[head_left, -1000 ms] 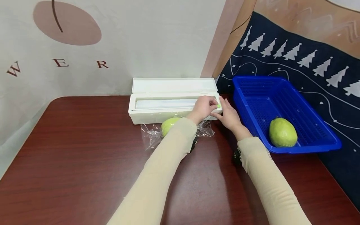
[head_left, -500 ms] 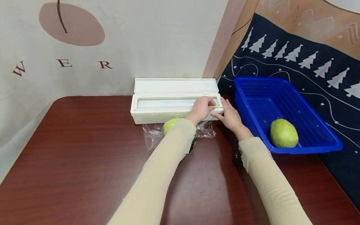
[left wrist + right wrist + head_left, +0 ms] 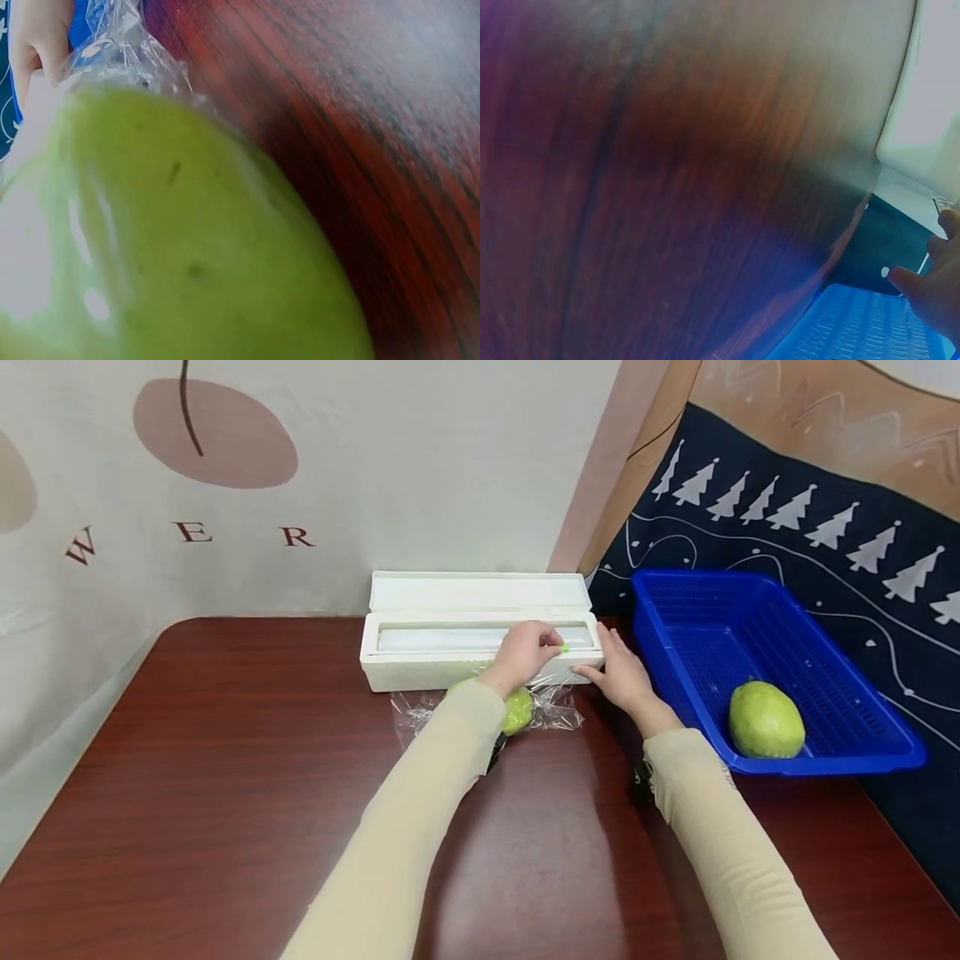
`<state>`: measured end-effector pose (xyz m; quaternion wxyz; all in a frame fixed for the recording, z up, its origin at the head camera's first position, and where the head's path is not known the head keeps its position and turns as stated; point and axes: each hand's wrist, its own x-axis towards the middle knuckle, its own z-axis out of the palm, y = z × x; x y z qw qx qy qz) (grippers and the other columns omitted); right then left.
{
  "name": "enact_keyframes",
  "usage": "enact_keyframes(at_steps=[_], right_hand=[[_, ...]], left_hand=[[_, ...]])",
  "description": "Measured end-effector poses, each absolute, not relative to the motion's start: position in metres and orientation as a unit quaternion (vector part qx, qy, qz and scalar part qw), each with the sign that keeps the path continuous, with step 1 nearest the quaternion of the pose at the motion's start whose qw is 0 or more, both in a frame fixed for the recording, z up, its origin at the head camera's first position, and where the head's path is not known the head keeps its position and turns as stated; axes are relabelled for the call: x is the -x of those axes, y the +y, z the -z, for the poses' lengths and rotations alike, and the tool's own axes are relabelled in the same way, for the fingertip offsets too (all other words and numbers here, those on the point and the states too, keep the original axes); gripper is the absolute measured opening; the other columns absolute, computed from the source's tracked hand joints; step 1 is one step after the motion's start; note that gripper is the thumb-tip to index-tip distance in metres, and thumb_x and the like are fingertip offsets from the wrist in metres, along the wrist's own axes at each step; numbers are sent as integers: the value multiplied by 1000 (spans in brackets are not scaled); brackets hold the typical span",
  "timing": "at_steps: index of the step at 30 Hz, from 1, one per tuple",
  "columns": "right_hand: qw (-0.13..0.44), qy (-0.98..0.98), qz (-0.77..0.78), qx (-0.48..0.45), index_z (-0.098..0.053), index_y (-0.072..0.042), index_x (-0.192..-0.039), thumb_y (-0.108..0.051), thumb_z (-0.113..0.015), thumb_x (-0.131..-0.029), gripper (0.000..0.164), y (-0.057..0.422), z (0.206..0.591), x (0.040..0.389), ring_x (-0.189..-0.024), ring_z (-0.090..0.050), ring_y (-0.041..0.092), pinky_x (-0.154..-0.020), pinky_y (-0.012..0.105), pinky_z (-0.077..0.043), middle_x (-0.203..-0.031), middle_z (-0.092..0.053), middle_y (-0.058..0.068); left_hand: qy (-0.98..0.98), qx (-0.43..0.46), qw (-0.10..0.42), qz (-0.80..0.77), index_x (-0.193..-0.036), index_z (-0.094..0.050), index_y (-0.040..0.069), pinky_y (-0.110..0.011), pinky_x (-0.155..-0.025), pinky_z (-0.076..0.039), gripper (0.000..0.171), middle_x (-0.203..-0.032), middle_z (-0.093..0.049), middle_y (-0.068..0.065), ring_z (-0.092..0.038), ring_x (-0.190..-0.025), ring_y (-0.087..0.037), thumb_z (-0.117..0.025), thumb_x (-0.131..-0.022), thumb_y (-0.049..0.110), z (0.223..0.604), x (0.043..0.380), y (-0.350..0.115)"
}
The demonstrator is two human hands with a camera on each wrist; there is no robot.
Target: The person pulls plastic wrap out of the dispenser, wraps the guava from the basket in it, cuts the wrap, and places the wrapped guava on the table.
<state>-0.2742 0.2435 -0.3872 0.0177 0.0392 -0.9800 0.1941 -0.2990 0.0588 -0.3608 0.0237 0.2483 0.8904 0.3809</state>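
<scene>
A white cling film dispenser box (image 3: 420, 675) stands at the back of the table with its lid raised. My left hand (image 3: 522, 652) pinches a small green slide cutter (image 3: 564, 647) on the box's front rim. My right hand (image 3: 626, 681) rests against the box's right end, fingers straight and thumb at the front. Below my left wrist a green guava-like fruit (image 3: 517, 711) lies on clear cling film (image 3: 558, 706), partly hidden by the sleeve. The fruit (image 3: 210, 225) fills much of the left wrist view, film over part of it.
A blue plastic basket (image 3: 678, 681) stands to the right of the box, close to my right hand. Another green fruit (image 3: 766, 720) lies in it. The dark red wooden table (image 3: 225, 777) reaches back to a fabric-covered wall (image 3: 450, 468).
My left hand has slid the green cutter leftward along the box's rim. More of the fruit now shows to the right of my wrist. My right hand stays at the box's end.
</scene>
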Motion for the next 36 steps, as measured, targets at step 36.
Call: enact_keyframes(at_steps=[36], right_hand=[[4,-981,-191,-38,-11,-2,-149,-40,-60,-89,86,243,385,273,-143,-13,38,-111,59,-20,-152,-20,24]], left_hand=[[902,-225,35,-366,-102,-69,9,-31,-95,-46,17,-106,-69,-5,-60,-102,-20,-62,-89,18,355,292,28]])
